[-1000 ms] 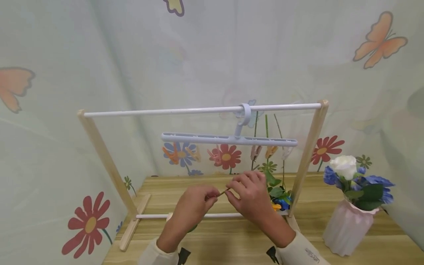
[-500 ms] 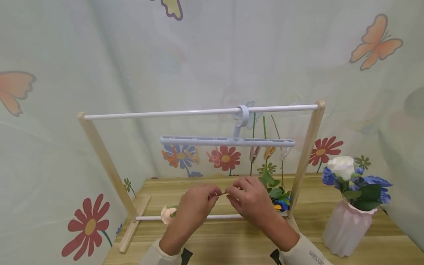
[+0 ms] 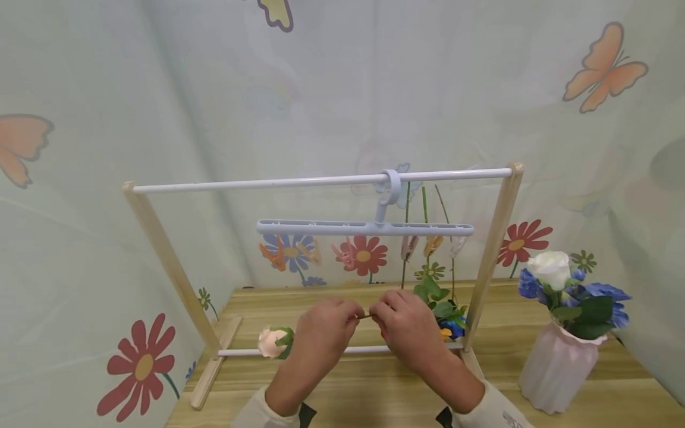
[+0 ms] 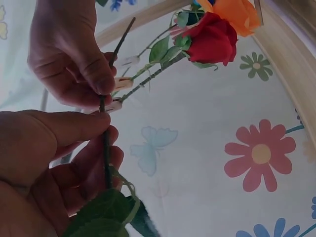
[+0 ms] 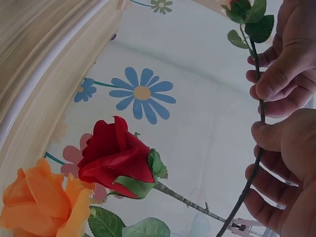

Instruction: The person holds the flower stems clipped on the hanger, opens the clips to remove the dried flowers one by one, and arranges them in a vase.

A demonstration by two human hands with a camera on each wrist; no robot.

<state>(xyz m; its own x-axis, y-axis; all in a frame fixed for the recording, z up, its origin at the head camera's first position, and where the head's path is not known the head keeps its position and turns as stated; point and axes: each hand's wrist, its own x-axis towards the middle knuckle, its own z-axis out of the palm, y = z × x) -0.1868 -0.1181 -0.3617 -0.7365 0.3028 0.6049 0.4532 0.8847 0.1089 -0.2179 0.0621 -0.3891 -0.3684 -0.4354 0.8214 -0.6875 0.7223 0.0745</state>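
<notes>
Both hands hold the thin dark stem (image 5: 252, 168) of an artificial rose, low in front of the rack. My left hand (image 3: 323, 333) pinches it between thumb and fingers, nearer the pale pink bloom (image 3: 272, 343), which shows left of the wrist. Close beside it, my right hand (image 3: 409, 327) pinches the stem toward its bare end. Green leaves (image 4: 101, 212) sit on the stem below the left hand in the left wrist view. Above the hands hangs a pale blue clip hanger (image 3: 321, 227). Its right-hand clips hold flower stems upside down, with a red rose (image 5: 116, 160) and an orange flower (image 5: 39, 200) among them.
The hanger hooks over the white top bar (image 3: 241, 184) of a wooden rack (image 3: 171, 267). On its left part, an orange clip (image 3: 275, 255) and others hang without flowers. A white ribbed vase (image 3: 559, 368) with white and blue flowers stands on the table at right.
Both hands have lowered slightly and stay together on the stem. The pale pink bloom, earlier mostly hidden behind the left wrist, has come into view at its left.
</notes>
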